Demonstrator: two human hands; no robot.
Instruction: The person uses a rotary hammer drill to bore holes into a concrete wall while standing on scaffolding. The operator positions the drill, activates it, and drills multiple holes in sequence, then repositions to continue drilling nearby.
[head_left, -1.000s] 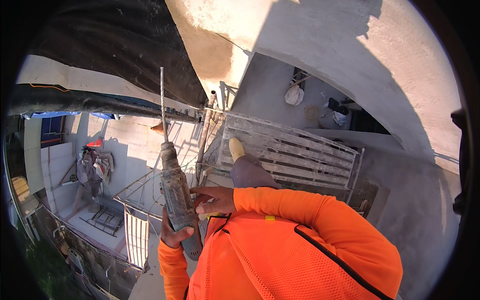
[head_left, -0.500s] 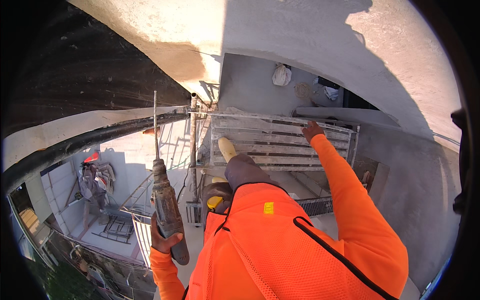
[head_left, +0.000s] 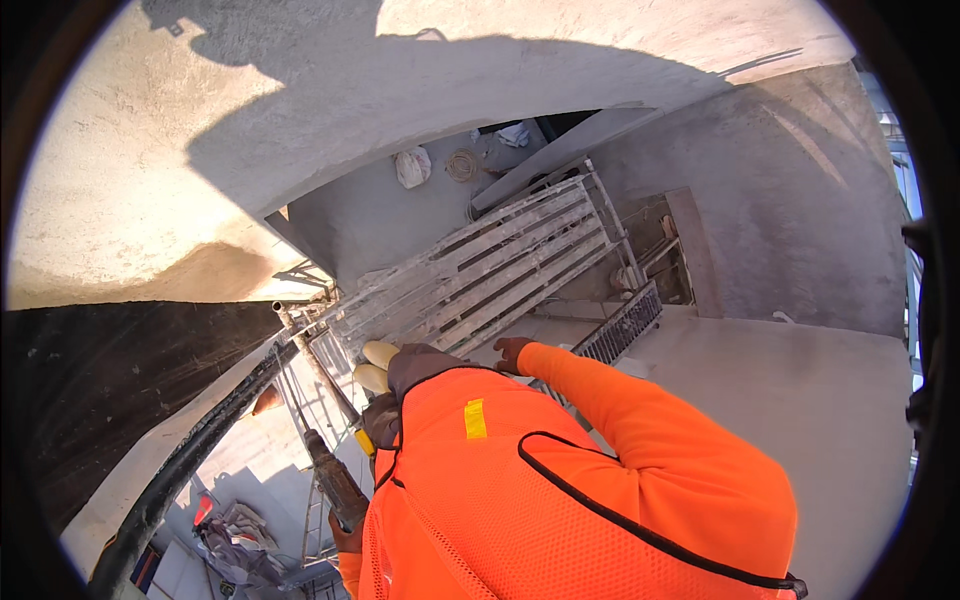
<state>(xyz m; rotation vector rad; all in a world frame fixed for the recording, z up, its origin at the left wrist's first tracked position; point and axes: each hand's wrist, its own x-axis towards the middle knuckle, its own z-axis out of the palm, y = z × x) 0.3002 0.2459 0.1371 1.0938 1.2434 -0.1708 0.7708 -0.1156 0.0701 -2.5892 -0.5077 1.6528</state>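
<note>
I find the left hand (head_left: 347, 538) grasping the hammer drill (head_left: 338, 483) beyond the slatted platform's (head_left: 425, 292) left end. The right hand (head_left: 513, 354) is near its near edge, grip indeterminable. Past the far edge sits a white sack (head_left: 412, 167), contents hidden.

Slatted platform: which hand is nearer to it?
Right. In the picture, the right hand is beside the slatted platform; the left hand is farther off, lower left, holding the drill.
</note>
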